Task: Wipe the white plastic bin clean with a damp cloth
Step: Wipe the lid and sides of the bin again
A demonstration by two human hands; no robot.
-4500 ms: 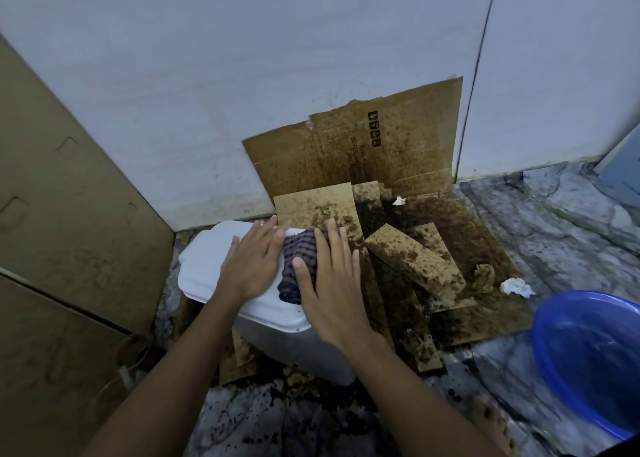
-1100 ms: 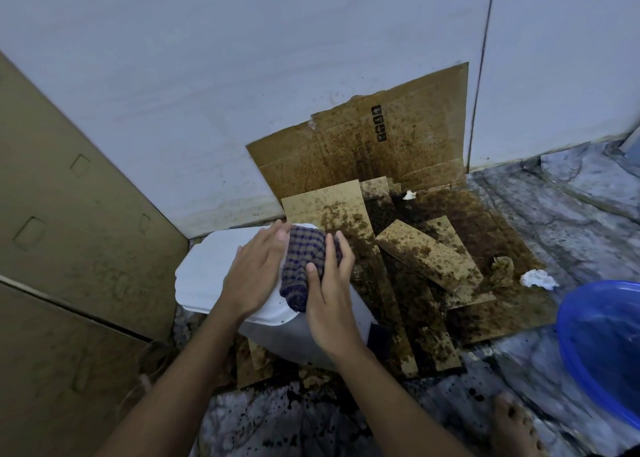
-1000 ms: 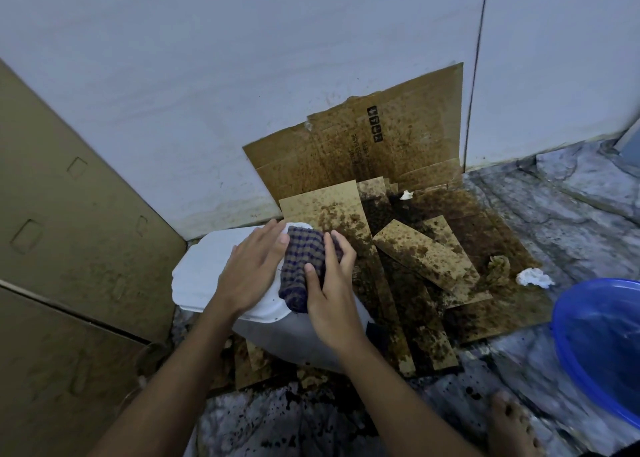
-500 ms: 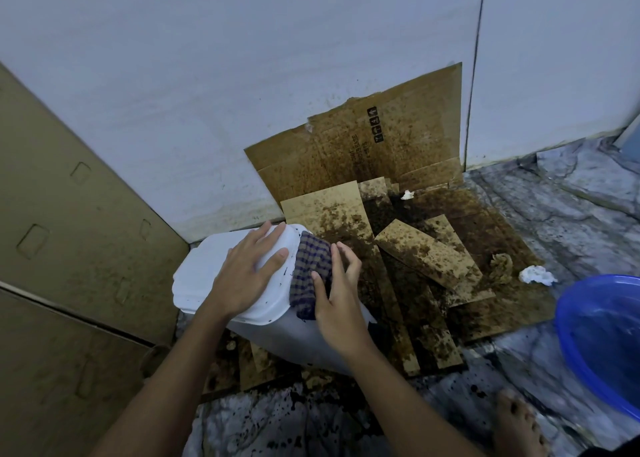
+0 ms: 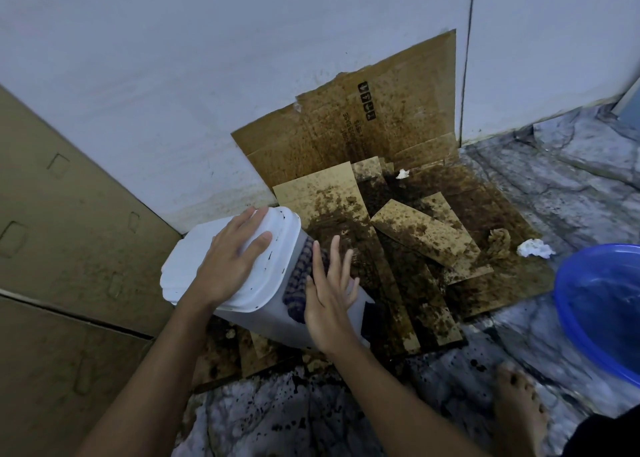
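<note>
The white plastic bin [image 5: 277,245] stands tilted to the left on stained cardboard, its lid facing me. My left hand [image 5: 228,262] lies flat on the lid with fingers spread, holding the bin. My right hand [image 5: 329,290] presses a dark checked cloth [image 5: 299,283] flat against the bin's right side wall, just under the lid's rim. Most of the cloth is hidden under that hand. A few dark specks dot the lid's edge.
Soiled cardboard sheets [image 5: 415,231] cover the floor and lean on the white wall behind. A blue basin [image 5: 602,300] sits at the right. Crumpled tissue [image 5: 535,248] lies near it. Brown board panels [image 5: 69,248] stand at the left. A bare foot [image 5: 519,404] rests on the spattered marble floor.
The bin has tipped further left. My right hand slid the cloth off the lid's top and down onto the bin's right side wall. The left hand stays on the lid.
</note>
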